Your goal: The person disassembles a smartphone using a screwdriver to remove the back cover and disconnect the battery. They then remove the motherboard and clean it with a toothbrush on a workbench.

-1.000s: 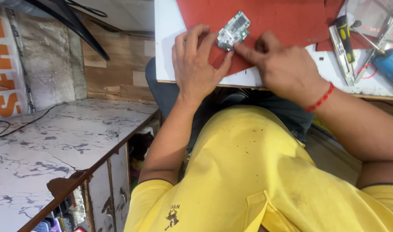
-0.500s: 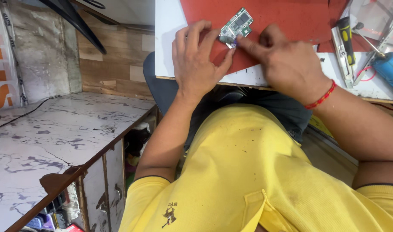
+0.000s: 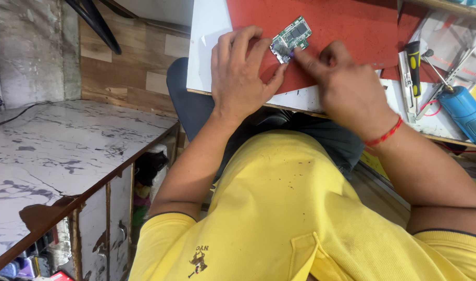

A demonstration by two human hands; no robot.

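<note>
Head view, looking down over a yellow shirt [image 3: 279,208] at a bench edge. Small green circuit board [image 3: 290,39] lies on a red mat [image 3: 347,26], near the mat's lower left part, tilted so its long side runs up to the right. Left hand [image 3: 240,78] rests palm down on the mat just left of the board, fingers spread and curved, fingertips touching the board's left end and pinning it flat (not wrapped around it). Right hand [image 3: 347,91] comes in from the right, mostly curled, index finger stretched out with its tip pressed at the board's lower edge; a small purple bit shows at that fingertip, too small to tell what it is. Hands are close together, one on each side of the board, not touching each other. Red thread band [image 3: 385,136] on the right wrist. The mat sits on a white tabletop [image 3: 209,47] whose near edge runs under both wrists. To the right of the mat: a screwdriver [image 3: 414,60] with a black and yellow handle, a blue cylindrical tool [image 3: 464,112] with a red wire at it, some metal tweezers-like pieces beside the screwdriver. Left of the person, lower down, a marbled grey counter [image 3: 66,151] with a worn wooden edge, well apart from the hands.
</note>
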